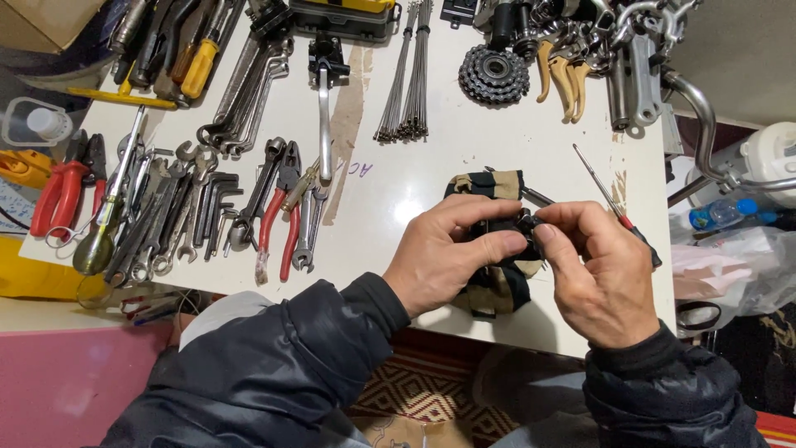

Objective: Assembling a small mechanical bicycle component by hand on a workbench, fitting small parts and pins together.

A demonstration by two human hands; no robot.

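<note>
My left hand (452, 253) and my right hand (593, 270) meet over the near edge of a white table (464, 158). Both pinch a small black part (526, 224) between their fingertips. Under the hands lies a striped black and beige cloth (491, 184), partly hidden. A thin red-handled screwdriver (604, 192) lies just beyond my right hand, its handle passing behind the fingers. Both arms wear dark jacket sleeves.
Wrenches and hex keys (186, 216) and red-handled pliers (278, 220) lie at left. A crank arm (325, 116), a bundle of spokes (408, 75), a sprocket cluster (494, 75) and metal bike parts (613, 50) sit at the back. A plastic bottle (723, 212) lies at right.
</note>
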